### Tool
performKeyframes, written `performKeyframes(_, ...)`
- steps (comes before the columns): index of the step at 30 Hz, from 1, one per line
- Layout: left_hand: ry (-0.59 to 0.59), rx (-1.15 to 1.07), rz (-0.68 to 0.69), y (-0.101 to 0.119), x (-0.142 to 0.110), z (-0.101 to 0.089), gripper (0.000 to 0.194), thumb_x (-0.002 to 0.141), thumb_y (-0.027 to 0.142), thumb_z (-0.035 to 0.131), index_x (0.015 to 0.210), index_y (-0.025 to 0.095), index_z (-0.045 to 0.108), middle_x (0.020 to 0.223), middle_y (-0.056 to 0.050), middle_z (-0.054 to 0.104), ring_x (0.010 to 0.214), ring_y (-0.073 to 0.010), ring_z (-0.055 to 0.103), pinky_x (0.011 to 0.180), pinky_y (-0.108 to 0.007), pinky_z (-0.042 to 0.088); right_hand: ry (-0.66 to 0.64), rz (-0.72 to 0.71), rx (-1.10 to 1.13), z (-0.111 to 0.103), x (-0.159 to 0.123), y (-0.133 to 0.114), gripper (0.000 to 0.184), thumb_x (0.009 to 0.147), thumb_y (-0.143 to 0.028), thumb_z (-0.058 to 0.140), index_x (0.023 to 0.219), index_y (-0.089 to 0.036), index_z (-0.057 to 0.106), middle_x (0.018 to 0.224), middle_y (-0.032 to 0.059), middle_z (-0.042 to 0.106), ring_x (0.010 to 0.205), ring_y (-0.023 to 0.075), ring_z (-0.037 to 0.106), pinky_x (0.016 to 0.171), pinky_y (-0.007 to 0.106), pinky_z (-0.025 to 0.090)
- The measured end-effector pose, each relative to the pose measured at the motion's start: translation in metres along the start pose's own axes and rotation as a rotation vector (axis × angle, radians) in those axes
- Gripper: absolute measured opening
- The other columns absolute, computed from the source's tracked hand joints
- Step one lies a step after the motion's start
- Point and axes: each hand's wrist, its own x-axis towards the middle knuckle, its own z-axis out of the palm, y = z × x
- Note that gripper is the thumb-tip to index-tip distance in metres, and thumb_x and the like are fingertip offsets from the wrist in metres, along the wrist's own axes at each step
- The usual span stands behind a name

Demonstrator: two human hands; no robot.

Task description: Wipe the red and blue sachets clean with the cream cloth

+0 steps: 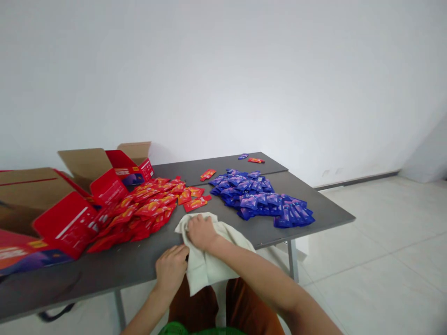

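A cream cloth (213, 265), possibly a bag, lies crumpled over the front edge of the table, its lower part hanging down. My right hand (201, 231) rests on its upper part, fingers curled into the fabric. At the cloth's left edge, my left hand (171, 270) is closed on the fabric, with its fingertips partly hidden. A small dark spot shows beside those fingertips; I cannot make out what it is. Just beyond my hands lie a heap of red sachets (150, 204) to the left and a heap of blue sachets (258, 193) to the right.
Open red cartons (77, 218) with raised flaps stand along the left of the dark table (324, 204). A few loose sachets, including a red sachet (256, 160), lie near the back. A white wall (223, 83) rises behind; tiled floor (384, 251) extends right.
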Motion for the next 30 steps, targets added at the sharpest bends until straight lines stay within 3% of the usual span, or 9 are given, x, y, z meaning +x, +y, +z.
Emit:
performKeyframes(4,0.024,-0.034,0.011,-0.011,0.002,0.004,0.033,0.071,0.001,0.039,0.071,0.020,0.065,0.080,-0.002,0.068,0.085,-0.0198,0.061,0.071,-0.029,0.041,-0.016,-0.192,0.017,0.006,0.008,-0.004,0.024,0.095,-0.035,0.047,0.107,-0.016,0.056,0.111,0.0086,0.062,0.102,0.0234,0.053,0.084,0.043,0.045)
performKeyframes(7,-0.025,-0.136,0.032,-0.015,0.001,0.001,0.039,0.067,-0.002,0.038,0.080,0.021,0.066,0.087,0.000,0.068,0.090,-0.0173,0.059,0.073,-0.027,0.041,-0.011,-0.168,0.006,0.010,0.014,0.022,0.036,0.093,-0.047,0.050,0.107,-0.014,0.055,0.108,0.0104,0.062,0.101,0.0253,0.054,0.083,0.043,0.045)
performKeyframes(10,-0.090,-0.178,0.052,-0.011,0.002,-0.009,0.043,0.066,-0.004,0.037,0.087,0.022,0.066,0.099,0.000,0.068,0.097,-0.0160,0.056,0.079,-0.026,0.041,0.002,-0.121,-0.015,0.009,0.014,0.039,0.036,0.095,-0.045,0.045,0.108,-0.012,0.054,0.108,0.0116,0.061,0.102,0.0264,0.053,0.083,0.045,0.044)
performKeyframes(14,-0.166,-0.074,0.083,0.001,0.006,-0.022,0.036,0.074,-0.002,0.037,0.084,0.020,0.064,0.097,-0.003,0.066,0.097,-0.0188,0.055,0.079,-0.028,0.042,0.019,-0.159,-0.047,0.003,0.003,0.023,0.032,0.097,-0.038,0.039,0.108,-0.012,0.054,0.112,0.0130,0.057,0.104,0.0278,0.048,0.085,0.049,0.041)
performKeyframes(18,-0.178,0.004,0.095,0.010,0.003,-0.020,0.038,0.082,0.000,0.035,0.094,0.020,0.064,0.102,-0.005,0.064,0.103,-0.0190,0.054,0.083,-0.027,0.043,0.023,-0.273,-0.061,-0.005,-0.011,0.002,0.019,0.092,-0.026,0.044,0.106,-0.015,0.052,0.113,0.0103,0.055,0.103,0.0243,0.046,0.085,0.045,0.039)
performKeyframes(20,-0.159,0.061,0.094,0.015,-0.002,-0.016,0.038,0.085,0.003,0.036,0.104,0.021,0.063,0.109,-0.006,0.062,0.106,-0.0206,0.052,0.079,-0.028,0.045,0.032,-0.220,-0.041,-0.007,-0.013,0.003,0.023,0.094,-0.033,0.045,0.107,-0.016,0.052,0.113,0.0099,0.055,0.103,0.0238,0.045,0.085,0.043,0.039)
performKeyframes(24,-0.176,0.146,0.134,0.020,-0.002,-0.020,0.041,0.086,0.004,0.036,0.113,0.022,0.062,0.121,-0.009,0.057,0.103,-0.0229,0.052,0.070,-0.028,0.047,0.033,0.022,0.008,-0.008,-0.011,0.023,0.037,0.095,-0.046,0.041,0.108,-0.015,0.054,0.114,0.0118,0.055,0.105,0.0258,0.044,0.087,0.044,0.038)
performKeyframes(27,-0.203,0.118,0.172,0.017,0.007,-0.029,0.041,0.085,0.006,0.036,0.111,0.021,0.063,0.114,-0.010,0.061,0.099,-0.0225,0.053,0.069,-0.028,0.047,0.027,0.239,0.017,-0.008,-0.012,0.044,0.034,0.098,-0.034,0.035,0.112,-0.009,0.053,0.117,0.0186,0.054,0.109,0.0301,0.043,0.089,0.050,0.035)
performKeyframes(30,-0.179,0.032,0.107,0.007,0.015,-0.029,0.032,0.080,0.006,0.039,0.091,0.019,0.067,0.097,-0.008,0.066,0.097,-0.0211,0.057,0.077,-0.027,0.045,0.014,0.422,0.018,-0.011,-0.017,0.056,0.033,0.096,-0.013,0.027,0.114,-0.004,0.053,0.117,0.0237,0.054,0.111,0.0317,0.045,0.091,0.052,0.034)
